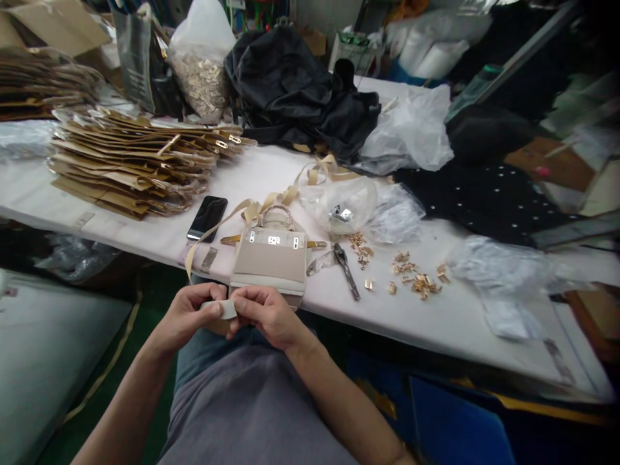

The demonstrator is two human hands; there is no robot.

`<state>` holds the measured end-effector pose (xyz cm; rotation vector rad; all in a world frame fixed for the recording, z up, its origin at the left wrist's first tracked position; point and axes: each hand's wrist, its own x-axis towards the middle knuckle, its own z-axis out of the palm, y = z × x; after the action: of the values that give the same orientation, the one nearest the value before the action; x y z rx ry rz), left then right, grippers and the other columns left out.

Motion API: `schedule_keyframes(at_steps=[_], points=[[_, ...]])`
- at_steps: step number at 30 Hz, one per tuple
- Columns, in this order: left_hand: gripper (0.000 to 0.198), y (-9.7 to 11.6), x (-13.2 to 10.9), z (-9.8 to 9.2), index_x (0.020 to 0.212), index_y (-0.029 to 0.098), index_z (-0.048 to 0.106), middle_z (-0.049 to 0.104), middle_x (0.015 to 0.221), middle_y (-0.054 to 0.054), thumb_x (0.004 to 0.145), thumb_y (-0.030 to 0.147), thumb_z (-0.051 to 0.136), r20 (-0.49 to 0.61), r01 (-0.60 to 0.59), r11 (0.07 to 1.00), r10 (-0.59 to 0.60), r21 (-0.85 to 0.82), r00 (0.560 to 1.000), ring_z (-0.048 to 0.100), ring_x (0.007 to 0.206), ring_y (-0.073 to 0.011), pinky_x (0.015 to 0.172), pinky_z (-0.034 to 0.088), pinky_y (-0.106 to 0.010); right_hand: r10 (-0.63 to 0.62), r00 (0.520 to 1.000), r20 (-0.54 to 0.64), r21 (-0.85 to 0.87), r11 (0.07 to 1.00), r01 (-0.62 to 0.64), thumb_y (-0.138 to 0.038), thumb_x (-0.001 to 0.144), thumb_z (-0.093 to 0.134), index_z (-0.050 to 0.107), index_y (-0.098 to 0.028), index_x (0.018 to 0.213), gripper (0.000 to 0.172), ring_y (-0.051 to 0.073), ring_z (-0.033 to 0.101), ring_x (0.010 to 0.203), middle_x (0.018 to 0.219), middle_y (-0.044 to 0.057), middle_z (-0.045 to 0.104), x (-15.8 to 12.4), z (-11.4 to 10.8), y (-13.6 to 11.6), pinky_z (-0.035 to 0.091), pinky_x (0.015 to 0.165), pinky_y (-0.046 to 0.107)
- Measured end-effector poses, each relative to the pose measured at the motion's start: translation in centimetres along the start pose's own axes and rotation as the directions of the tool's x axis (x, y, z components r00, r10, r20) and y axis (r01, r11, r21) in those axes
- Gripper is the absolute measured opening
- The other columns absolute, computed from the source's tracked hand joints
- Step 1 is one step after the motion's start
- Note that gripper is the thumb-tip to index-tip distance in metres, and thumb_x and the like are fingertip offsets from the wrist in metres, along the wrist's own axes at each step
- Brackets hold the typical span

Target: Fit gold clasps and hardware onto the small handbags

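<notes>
Fingers (247,308) of the left hand (186,316) and right hand (272,318) hide the ends of a pale piece (228,310), so its full shape cannot be told. The stack at far left (33,84) is cut off by the picture's edge. Shapes inside the clear bag (353,203) are blurred; the gold bits (424,285) are too small to make out singly.

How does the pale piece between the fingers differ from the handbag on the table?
The visible part of the pale piece is much smaller than the handbag. The pale piece is in the left hand and right hand; the handbag rests on the table. The handbag shows metal fittings; the pale piece shows none. Both are light-coloured.
</notes>
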<state>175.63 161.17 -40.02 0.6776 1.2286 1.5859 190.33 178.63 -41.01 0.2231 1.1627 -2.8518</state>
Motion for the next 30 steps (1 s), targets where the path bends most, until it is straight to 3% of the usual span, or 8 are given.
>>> schedule_keyframes(at_steps=[3, 6, 10, 14, 17, 21, 25, 30], points=[[0.028, -0.4, -0.1, -0.3, 0.097, 0.017, 0.070, 0.073, 0.087, -0.006, 0.107, 0.039, 0.084, -0.050, -0.057, 0.998, 0.058, 0.017, 0.997, 0.071, 0.075, -0.0178, 0.069, 0.058, -0.026, 0.060, 0.998, 0.006, 0.090, 0.994, -0.060, -0.065, 0.095, 0.092, 0.078, -0.016, 0.103, 0.052, 0.013, 0.066, 0.062, 0.077, -0.001, 0.070, 0.6, 1.1, 0.3, 0.067, 0.065, 0.028], [0.028, -0.9, -0.2, -0.4, 0.096, 0.016, 0.067, 0.072, 0.086, -0.006, 0.109, 0.037, 0.081, -0.086, -0.120, 0.991, 0.124, 0.050, 0.989, 0.071, 0.076, -0.0163, 0.071, 0.058, -0.024, 0.045, 0.998, -0.049, 0.140, 0.989, -0.038, -0.064, 0.097, 0.091, 0.074, -0.017, 0.094, 0.050, 0.009, 0.052, 0.058, 0.075, -0.004, 0.063, 0.9, 2.8, 0.5, 0.064, 0.056, 0.023], [0.027, -1.1, -0.2, -0.2, 0.113, 0.021, 0.060, 0.073, 0.087, -0.003, 0.110, 0.037, 0.080, -0.085, -0.098, 0.994, 0.093, -0.052, 0.992, 0.073, 0.066, -0.0155, 0.061, 0.059, -0.022, -0.023, 0.990, -0.142, 0.065, 0.997, 0.033, -0.064, 0.099, 0.088, 0.072, -0.018, 0.096, 0.049, 0.009, 0.053, 0.056, 0.073, -0.004, 0.062, 1.0, 4.7, 0.5, 0.060, 0.051, 0.021], [0.035, -0.9, -0.2, 0.2, 0.120, 0.021, 0.057, 0.074, 0.086, -0.002, 0.107, 0.037, 0.085, -0.123, -0.103, 0.991, 0.093, -0.083, 0.988, 0.075, 0.061, -0.0162, 0.055, 0.060, -0.021, -0.003, 0.982, -0.189, 0.073, 0.997, 0.017, -0.065, 0.096, 0.090, 0.069, -0.019, 0.098, 0.051, 0.009, 0.049, 0.056, 0.071, -0.005, 0.059, 1.5, 5.5, 1.3, 0.055, 0.050, 0.022], [0.039, -1.0, 0.1, 0.7, 0.124, 0.023, 0.056, 0.072, 0.084, 0.001, 0.106, 0.041, 0.085, -0.131, -0.092, 0.991, 0.080, -0.092, 0.988, 0.073, 0.050, -0.0183, 0.045, 0.059, -0.024, -0.099, 0.952, -0.290, -0.110, 0.992, 0.070, -0.070, 0.102, 0.081, 0.067, -0.021, 0.102, 0.051, 0.010, 0.049, 0.051, 0.066, -0.006, 0.058, 2.0, 5.7, 2.7, 0.048, 0.047, 0.023], [0.043, -1.2, 0.5, 1.6, 0.128, 0.023, 0.059, 0.066, 0.085, 0.005, 0.103, 0.044, 0.088, -0.224, -0.097, 0.995, 0.087, -0.031, 0.971, 0.064, 0.044, -0.0133, 0.039, 0.055, -0.023, -0.315, 0.872, -0.376, -0.460, 0.880, 0.120, -0.068, 0.115, 0.060, 0.063, -0.023, 0.102, 0.047, 0.011, 0.052, 0.050, 0.067, -0.005, 0.060, 2.2, 5.3, 4.0, 0.043, 0.048, 0.024], [0.034, -0.9, 0.8, 2.0, 0.117, 0.020, 0.071, 0.062, 0.087, 0.002, 0.101, 0.044, 0.090, -0.300, -0.123, 0.991, 0.134, 0.055, 0.945, 0.064, 0.057, -0.0108, 0.048, 0.056, -0.020, -0.376, 0.848, -0.374, -0.624, 0.778, 0.070, -0.061, 0.117, 0.058, 0.068, -0.023, 0.108, 0.040, 0.014, 0.055, 0.056, 0.072, -0.003, 0.062, 2.3, 4.5, 3.7, 0.045, 0.054, 0.026], [0.032, -0.2, 0.6, 1.8, 0.091, 0.019, 0.068, 0.063, 0.085, 0.000, 0.104, 0.041, 0.087, -0.282, -0.144, 0.985, 0.164, 0.090, 0.945, 0.064, 0.056, -0.0124, 0.048, 0.053, -0.023, -0.249, 0.903, -0.351, -0.515, 0.856, 0.036, -0.069, 0.113, 0.063, 0.065, -0.022, 0.090, 0.053, 0.014, 0.056, 0.054, 0.065, -0.003, 0.061, 2.1, 4.0, 3.2, 0.046, 0.054, 0.027]])
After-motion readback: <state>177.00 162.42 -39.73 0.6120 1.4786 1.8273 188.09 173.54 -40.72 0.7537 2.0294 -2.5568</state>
